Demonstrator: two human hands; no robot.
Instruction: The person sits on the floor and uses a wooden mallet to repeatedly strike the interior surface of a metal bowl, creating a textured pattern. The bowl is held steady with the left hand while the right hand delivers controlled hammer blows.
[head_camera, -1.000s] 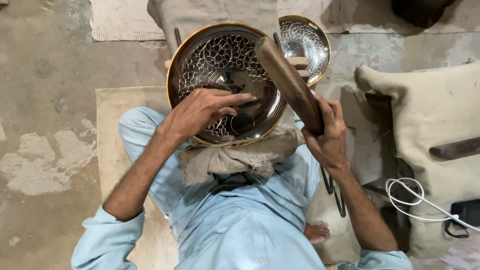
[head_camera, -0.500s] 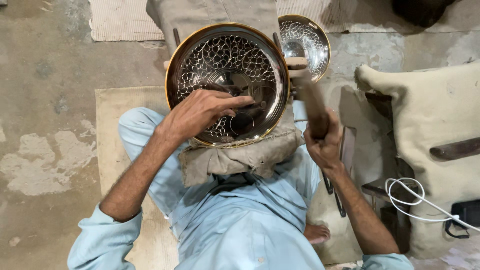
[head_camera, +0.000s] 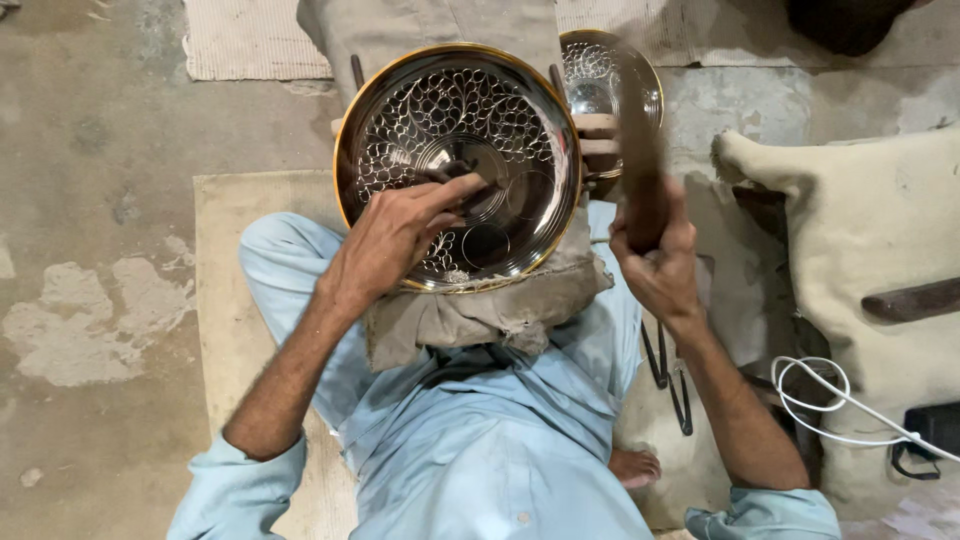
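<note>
Brass-rimmed engraved plate lies under the left hand pinching a chisel; right hand grips a wooden mallet.

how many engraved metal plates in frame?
2. The large engraved plate sits on the cloth-padded lap under the left hand; a smaller plate lies behind it, partly hidden by the raised wooden mallet. More could be hidden.
</note>
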